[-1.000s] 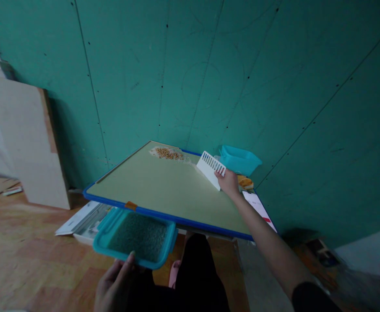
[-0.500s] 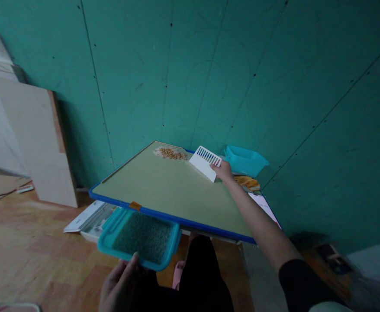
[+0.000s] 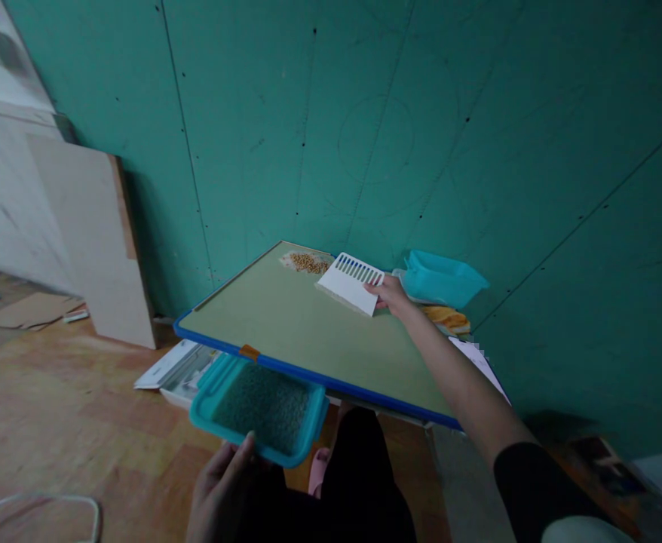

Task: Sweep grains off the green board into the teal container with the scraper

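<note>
My right hand (image 3: 390,292) reaches far across the green board with a blue rim (image 3: 286,320) and grips a white slotted scraper (image 3: 349,283) by its right edge. The scraper rests on the board just right of a small pile of yellowish beans (image 3: 310,262) at the far corner. My left hand (image 3: 226,483) holds a teal tray of small green grains (image 3: 260,407) from below, thumb on its near rim, just under the board's front edge.
A teal tub (image 3: 444,277) stands beyond the board's far right side, with something orange-yellow (image 3: 448,318) below it. White papers (image 3: 481,362) lie at the right. A white flat case (image 3: 176,369) is on the wooden floor, a pale panel (image 3: 99,249) leans left.
The right hand has slid the scraper left, closer to the bean pile. The view has shifted left, so everything sits further right. The left hand still holds the tray.
</note>
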A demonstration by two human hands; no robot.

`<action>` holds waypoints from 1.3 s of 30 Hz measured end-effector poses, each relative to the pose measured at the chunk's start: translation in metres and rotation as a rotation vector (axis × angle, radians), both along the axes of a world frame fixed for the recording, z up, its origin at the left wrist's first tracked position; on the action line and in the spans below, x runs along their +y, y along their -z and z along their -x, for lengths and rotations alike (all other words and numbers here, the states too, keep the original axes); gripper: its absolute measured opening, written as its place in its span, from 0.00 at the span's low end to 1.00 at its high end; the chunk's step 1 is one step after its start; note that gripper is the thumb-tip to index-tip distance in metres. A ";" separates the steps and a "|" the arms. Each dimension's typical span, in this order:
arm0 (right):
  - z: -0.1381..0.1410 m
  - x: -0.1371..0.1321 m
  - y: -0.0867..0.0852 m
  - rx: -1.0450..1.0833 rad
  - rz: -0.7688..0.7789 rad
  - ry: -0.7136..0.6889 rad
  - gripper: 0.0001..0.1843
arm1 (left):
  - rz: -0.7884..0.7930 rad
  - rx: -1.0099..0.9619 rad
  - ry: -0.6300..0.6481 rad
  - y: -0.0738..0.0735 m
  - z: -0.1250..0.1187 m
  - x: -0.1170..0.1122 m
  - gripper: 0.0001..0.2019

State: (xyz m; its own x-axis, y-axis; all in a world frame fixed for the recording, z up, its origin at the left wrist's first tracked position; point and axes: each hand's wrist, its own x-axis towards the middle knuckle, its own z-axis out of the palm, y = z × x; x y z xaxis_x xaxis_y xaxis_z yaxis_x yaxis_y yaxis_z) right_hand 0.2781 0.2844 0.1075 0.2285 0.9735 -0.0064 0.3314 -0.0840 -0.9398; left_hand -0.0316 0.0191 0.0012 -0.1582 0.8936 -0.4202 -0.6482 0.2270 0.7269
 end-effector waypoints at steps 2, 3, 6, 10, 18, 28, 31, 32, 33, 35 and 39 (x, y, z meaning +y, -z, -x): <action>0.008 0.001 0.000 0.026 0.015 -0.034 0.19 | -0.013 0.011 0.013 0.004 0.001 0.001 0.16; 0.012 0.001 0.000 0.037 0.023 -0.051 0.19 | -0.024 0.021 0.022 0.007 0.002 0.002 0.16; 0.027 0.003 -0.001 0.053 0.042 -0.095 0.18 | -0.066 0.049 0.063 0.013 0.005 0.003 0.16; 0.048 0.004 -0.001 0.056 0.064 -0.155 0.15 | -0.074 0.064 0.096 0.012 0.007 0.002 0.16; 0.090 -0.007 -0.006 0.057 0.078 -0.252 0.10 | -0.058 0.017 0.095 0.012 0.006 0.002 0.17; 0.126 -0.018 -0.006 0.039 0.046 -0.363 0.10 | -0.073 -0.017 0.100 0.012 0.007 0.002 0.15; 0.135 -0.021 -0.003 0.086 0.046 -0.396 0.12 | -0.071 0.007 0.093 0.013 0.007 0.002 0.16; 0.138 -0.022 -0.002 0.102 0.037 -0.413 0.12 | -0.072 0.020 0.087 0.013 0.007 0.002 0.16; 0.140 -0.023 -0.002 0.112 0.024 -0.429 0.12 | -0.070 0.033 0.084 0.014 0.007 0.003 0.17; 0.143 -0.024 -0.004 0.117 -0.003 -0.449 0.12 | -0.062 0.044 0.089 0.014 0.006 0.003 0.17; 0.118 -0.030 -0.022 0.132 -0.029 -0.375 0.11 | -0.052 0.019 0.073 0.014 0.004 0.002 0.17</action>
